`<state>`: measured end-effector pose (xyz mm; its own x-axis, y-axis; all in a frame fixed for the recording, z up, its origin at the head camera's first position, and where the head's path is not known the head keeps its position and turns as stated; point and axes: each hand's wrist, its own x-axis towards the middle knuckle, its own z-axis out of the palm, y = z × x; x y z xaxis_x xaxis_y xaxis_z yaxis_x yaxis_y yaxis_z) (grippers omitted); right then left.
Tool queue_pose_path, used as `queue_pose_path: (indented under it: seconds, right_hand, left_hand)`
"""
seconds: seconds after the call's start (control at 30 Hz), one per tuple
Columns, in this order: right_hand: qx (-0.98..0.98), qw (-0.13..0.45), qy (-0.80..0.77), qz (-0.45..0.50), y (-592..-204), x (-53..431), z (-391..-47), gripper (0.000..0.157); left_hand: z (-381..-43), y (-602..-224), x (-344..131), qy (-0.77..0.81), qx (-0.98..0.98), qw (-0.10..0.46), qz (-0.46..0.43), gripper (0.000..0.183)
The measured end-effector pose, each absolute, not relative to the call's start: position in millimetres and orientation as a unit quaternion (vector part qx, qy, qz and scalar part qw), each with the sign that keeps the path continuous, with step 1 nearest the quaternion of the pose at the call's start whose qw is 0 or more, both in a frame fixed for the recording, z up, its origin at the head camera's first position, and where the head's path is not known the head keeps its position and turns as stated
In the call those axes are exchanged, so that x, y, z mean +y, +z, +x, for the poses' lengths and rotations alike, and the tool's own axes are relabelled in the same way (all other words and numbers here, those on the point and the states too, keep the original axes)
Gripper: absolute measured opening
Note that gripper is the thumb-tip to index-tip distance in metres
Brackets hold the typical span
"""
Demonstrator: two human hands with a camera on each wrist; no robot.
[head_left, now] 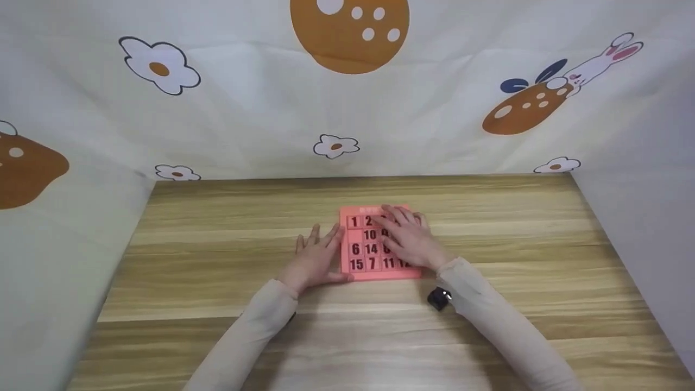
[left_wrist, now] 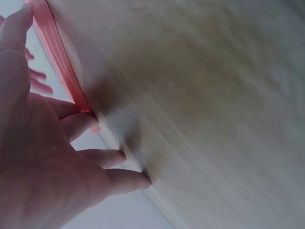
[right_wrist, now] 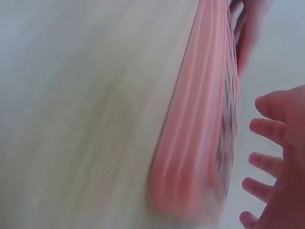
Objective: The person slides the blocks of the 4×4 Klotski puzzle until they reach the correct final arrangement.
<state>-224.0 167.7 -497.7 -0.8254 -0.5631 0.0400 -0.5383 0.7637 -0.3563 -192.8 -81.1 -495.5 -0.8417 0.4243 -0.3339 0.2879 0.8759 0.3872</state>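
A pink number slide puzzle point(head_left: 355, 235) lies flat on the table, its square tiles printed with black numbers. The first spot of its second row has no tile. My left hand point(head_left: 314, 263) is at the puzzle's left side, fingers spread and thumb at the near left corner. In the left wrist view its fingertips point(left_wrist: 88, 118) touch the frame's edge and the wood. My right hand point(head_left: 415, 241) reaches over the right part of the tiles with fingers apart, covering several numbers. The right wrist view shows these fingers point(right_wrist: 267, 164) just above the tile face.
The wooden table point(head_left: 217, 217) extends around the puzzle. A small black object point(head_left: 438, 298) is beside the right sleeve point(head_left: 488, 304). A printed cloth point(head_left: 260, 98) with flowers and orange shapes hangs behind the table and along its sides.
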Motion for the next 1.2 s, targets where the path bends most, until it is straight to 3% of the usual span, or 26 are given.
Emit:
queue_pose_path:
  seconds: [0.53, 1.2]
  right_hand:
    - [0.944, 0.023, -0.209, -0.254, -503, 219, -213, 0.049]
    - [0.933, 0.045, -0.221, -0.280, -497, 211, -200, 0.051]
  left_hand:
    - [-206, -491, -86, 0.211, 0.936, 0.162, 0.231, 0.118]
    - [-212, -499, -83, 0.213, 0.930, 0.197, 0.224, 0.126]
